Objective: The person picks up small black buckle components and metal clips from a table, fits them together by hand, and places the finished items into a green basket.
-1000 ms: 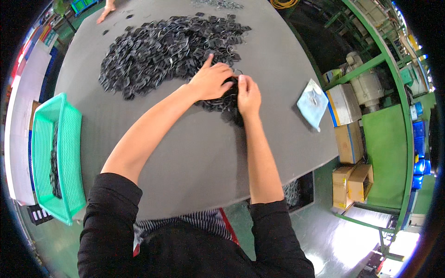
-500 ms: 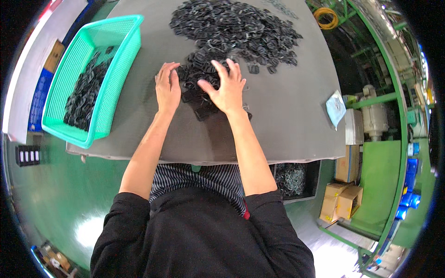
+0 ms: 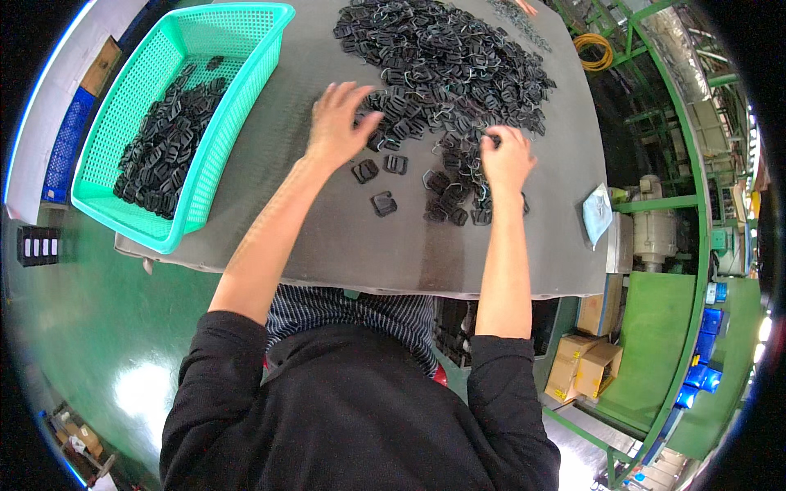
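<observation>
Head view, looking down over a person in a black top who leans across a grey tabletop [image 3: 270, 237]. A large heap of small black buckles [image 3: 446, 57] covers the far middle of the tabletop, and a thinner scatter trails from it toward the near edge.

Left hand [image 3: 340, 123] lies flat with fingers spread and open, palm down, at the near left fringe of the heap; its fingertips touch the outermost pieces and it grips nothing. Right hand [image 3: 506, 155] sits at the near right fringe, fingers curled down into the pieces; whether it has pinched one cannot be told.

Between the two hands, closer to the near edge, lie a few loose buckles set apart from the heap: a pair side by side [image 3: 380, 168] just below the left hand, and a single one [image 3: 383, 203] nearer the person. These are squat, almost square frames with no clear long axis. The left hand is the nearer of the two to them.

A turquoise mesh basket [image 3: 205, 176] stands at the far left corner of the tabletop, its long side running away from the person, partly filled with the same black buckles [image 3: 164, 151]. It lies well to the left of the left hand, and further still from the right.

A pale blue face mask [image 3: 596, 214] rests at the right edge.
</observation>
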`<state>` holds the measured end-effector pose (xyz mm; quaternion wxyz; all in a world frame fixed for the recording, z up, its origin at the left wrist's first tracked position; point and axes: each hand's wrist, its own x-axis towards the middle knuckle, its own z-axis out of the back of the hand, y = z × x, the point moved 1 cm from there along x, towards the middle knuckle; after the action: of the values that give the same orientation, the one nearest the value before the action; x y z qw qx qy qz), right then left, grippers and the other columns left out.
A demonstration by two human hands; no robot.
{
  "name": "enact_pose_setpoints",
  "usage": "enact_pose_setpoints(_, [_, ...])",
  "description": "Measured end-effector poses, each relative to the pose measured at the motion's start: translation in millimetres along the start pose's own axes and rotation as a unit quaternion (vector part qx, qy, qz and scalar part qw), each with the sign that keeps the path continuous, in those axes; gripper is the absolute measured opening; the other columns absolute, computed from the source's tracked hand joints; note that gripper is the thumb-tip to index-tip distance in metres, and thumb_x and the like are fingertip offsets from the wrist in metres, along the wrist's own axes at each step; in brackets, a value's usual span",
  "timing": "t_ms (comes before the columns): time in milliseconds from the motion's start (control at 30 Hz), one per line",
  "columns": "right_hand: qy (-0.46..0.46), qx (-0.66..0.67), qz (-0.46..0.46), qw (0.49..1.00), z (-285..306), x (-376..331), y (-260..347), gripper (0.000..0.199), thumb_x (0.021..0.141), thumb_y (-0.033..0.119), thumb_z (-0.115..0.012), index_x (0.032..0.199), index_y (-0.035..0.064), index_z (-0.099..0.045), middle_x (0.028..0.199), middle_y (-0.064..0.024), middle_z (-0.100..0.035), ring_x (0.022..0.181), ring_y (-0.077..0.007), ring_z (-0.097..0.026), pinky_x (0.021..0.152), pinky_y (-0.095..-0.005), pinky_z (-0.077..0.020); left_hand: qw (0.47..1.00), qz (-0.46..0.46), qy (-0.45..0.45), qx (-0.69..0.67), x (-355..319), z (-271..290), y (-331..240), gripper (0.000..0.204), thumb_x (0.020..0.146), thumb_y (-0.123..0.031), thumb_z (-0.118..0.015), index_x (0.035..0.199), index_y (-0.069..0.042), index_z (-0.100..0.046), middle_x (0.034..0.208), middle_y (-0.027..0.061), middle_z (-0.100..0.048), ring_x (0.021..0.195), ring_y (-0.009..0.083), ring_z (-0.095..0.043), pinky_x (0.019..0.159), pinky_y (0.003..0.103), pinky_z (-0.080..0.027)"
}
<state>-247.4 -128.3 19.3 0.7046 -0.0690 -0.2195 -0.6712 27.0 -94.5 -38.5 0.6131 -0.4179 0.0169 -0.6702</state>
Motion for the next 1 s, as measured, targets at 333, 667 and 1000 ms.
enact_pose_setpoints(333, [0.177, 0.194, 0.345, 0.901, -48.8, -19.4, 100.3, 0.032, 0.067, 0.009, -0.064, 0.099, 0.0174, -0.065, 0.118, -0.0062, -0.053, 0.111, -0.0280, -0.049, 0.091, -0.0431, -0.0434, 1.000, 0.008, -0.012, -0.028, -12.3, 20.9, 16.0, 0.019, 0.082, -0.016, -0.062, 0.094, -0.003, -0.059, 0.095, 0.0130, -0.058, 0.093, 0.0319, -0.056, 0.080, 0.038, -0.045])
enact_pose_setpoints(667, [0.244, 0.333, 0.112, 0.904, 4.1, 26.9, 74.4, 0.027, 0.075, 0.003, -0.064, 0.101, 0.0098, -0.062, 0.089, -0.0092, -0.068, 0.082, -0.0206, -0.065, 0.076, -0.0320, -0.0484, 0.976, 0.085, 0.105, -0.170, 13.5, 81.4, -3.1, 0.021, 0.084, -0.020, -0.064, 0.089, -0.001, -0.057, 0.081, 0.0033, -0.062, 0.078, 0.0069, -0.054, 0.070, 0.026, -0.044])
enact_pose_setpoints(1000, [0.133, 0.173, 0.155, 0.964, -60.7, 47.1, 109.9, 0.042, 0.072, 0.027, -0.073, 0.109, 0.0109, -0.061, 0.104, -0.0123, -0.060, 0.098, -0.0274, -0.059, 0.083, -0.0368, -0.0492, 0.947, 0.111, 0.214, -0.210, 17.3, 76.9, 7.6, 0.026, 0.089, -0.028, -0.055, 0.087, -0.002, -0.056, 0.070, 0.0002, -0.054, 0.066, 0.0087, -0.044, 0.062, 0.025, -0.039])
